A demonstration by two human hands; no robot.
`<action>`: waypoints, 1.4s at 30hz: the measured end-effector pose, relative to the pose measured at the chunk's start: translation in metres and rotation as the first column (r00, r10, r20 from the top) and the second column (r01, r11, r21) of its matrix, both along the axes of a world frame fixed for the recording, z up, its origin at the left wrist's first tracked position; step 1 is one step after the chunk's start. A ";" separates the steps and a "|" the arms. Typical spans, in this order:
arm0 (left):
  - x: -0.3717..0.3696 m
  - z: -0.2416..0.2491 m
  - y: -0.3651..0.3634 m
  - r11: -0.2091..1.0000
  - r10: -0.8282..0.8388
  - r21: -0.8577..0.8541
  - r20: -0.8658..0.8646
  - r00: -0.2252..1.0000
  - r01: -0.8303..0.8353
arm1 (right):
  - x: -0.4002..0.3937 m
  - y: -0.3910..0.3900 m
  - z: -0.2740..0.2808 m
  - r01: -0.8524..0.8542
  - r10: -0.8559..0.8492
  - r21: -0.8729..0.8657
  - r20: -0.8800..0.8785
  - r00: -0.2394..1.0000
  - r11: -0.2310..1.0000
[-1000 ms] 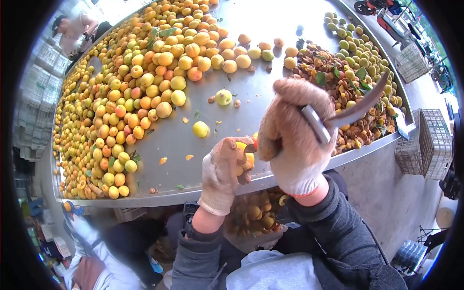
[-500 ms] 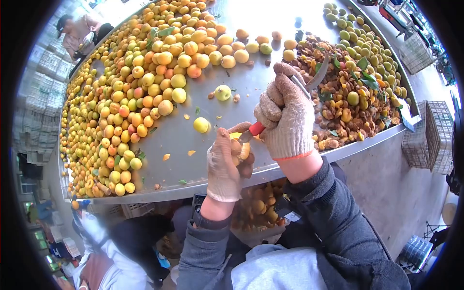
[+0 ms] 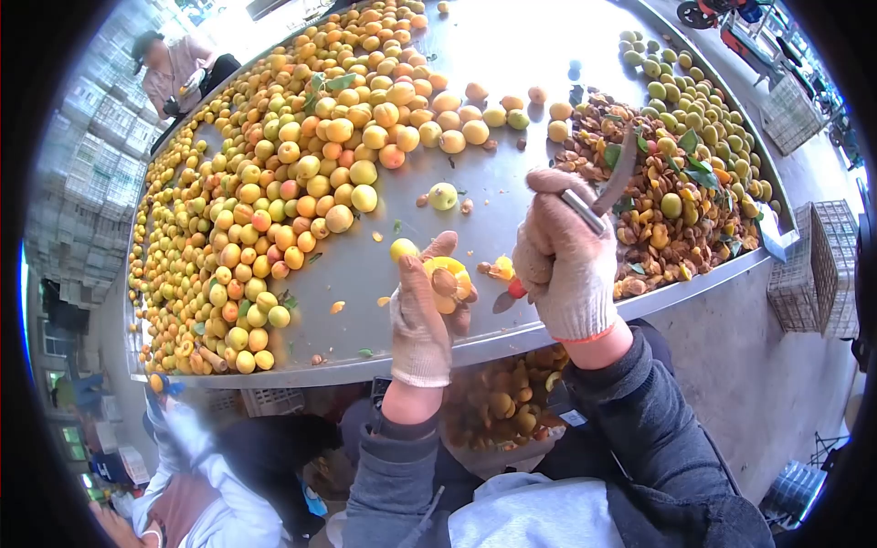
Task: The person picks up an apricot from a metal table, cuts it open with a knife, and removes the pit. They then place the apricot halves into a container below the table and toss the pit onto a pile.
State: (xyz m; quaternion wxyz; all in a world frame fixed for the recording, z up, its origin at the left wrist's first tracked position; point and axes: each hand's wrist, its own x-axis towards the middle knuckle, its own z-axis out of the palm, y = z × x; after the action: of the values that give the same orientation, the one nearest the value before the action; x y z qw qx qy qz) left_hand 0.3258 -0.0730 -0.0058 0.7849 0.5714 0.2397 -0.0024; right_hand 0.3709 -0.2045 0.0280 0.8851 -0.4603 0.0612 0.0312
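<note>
My left hand (image 3: 422,315), in a soiled whitish glove, is closed around a split apricot (image 3: 445,285), its orange flesh and brown pit showing. To the right my right hand (image 3: 568,260), gloved too, grips a cutting tool. A curved blade (image 3: 621,172) with a metal collar rises from the top of that fist. Below the fist protrudes a small red-handled blade (image 3: 505,300), apart from the fruit. Between the hands, a bit of orange flesh (image 3: 501,268) shows over the metal table (image 3: 411,340). A whole yellow apricot (image 3: 403,249) lies just beyond my left fingers.
Whole apricots (image 3: 265,215) cover the table's left side. A heap of brown and orange pieces (image 3: 653,215) lies right, with greener fruit (image 3: 708,119) behind. Below the edge sits a container of fruit pieces (image 3: 502,411). Crates (image 3: 813,269) stand right; a person (image 3: 174,73) is at far left.
My right hand has drawn right, and the small blade has come away from the apricot. The fruit in my left hand now shows its opened side. The view has shifted slightly.
</note>
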 end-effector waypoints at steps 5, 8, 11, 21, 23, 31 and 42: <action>-0.007 -0.003 -0.005 0.992 -0.125 0.004 0.001 0.992 0.125 | 0.004 -0.005 0.000 0.114 -0.148 0.269 0.107 0.983 0.956; -0.016 -0.025 -0.002 0.954 -0.218 0.245 0.178 0.960 0.172 | 0.002 -0.004 -0.003 0.118 -0.124 0.187 0.024 0.992 0.975; -0.011 -0.046 -0.001 0.980 -0.200 0.063 0.201 0.959 0.191 | 0.000 0.009 -0.016 0.234 -0.238 0.084 0.032 0.971 0.968; 0.015 -0.132 0.046 0.334 -0.474 0.710 0.695 0.541 -0.620 | 0.010 0.020 -0.022 0.162 0.011 0.481 -0.337 0.942 0.862; -0.002 -0.080 0.038 -0.279 -0.594 0.960 -0.143 0.792 -0.035 | 0.012 0.022 -0.023 0.183 0.032 0.560 -0.352 0.936 0.808; 0.014 -0.033 -0.018 0.116 -0.725 0.950 0.281 0.629 -0.290 | 0.015 -0.015 -0.001 0.075 -0.049 0.128 -0.195 0.980 0.989; 0.004 -0.070 -0.081 0.460 -0.694 0.877 0.259 0.672 0.137 | -0.010 0.037 -0.175 -0.058 0.563 -0.862 0.276 0.779 0.503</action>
State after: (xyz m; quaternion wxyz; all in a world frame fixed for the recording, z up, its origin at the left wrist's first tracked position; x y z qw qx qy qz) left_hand 0.3295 -0.1545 -0.0756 0.4417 0.8709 -0.2006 0.0781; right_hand 0.3604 -0.1674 -0.1475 0.5265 -0.8072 -0.2641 0.0384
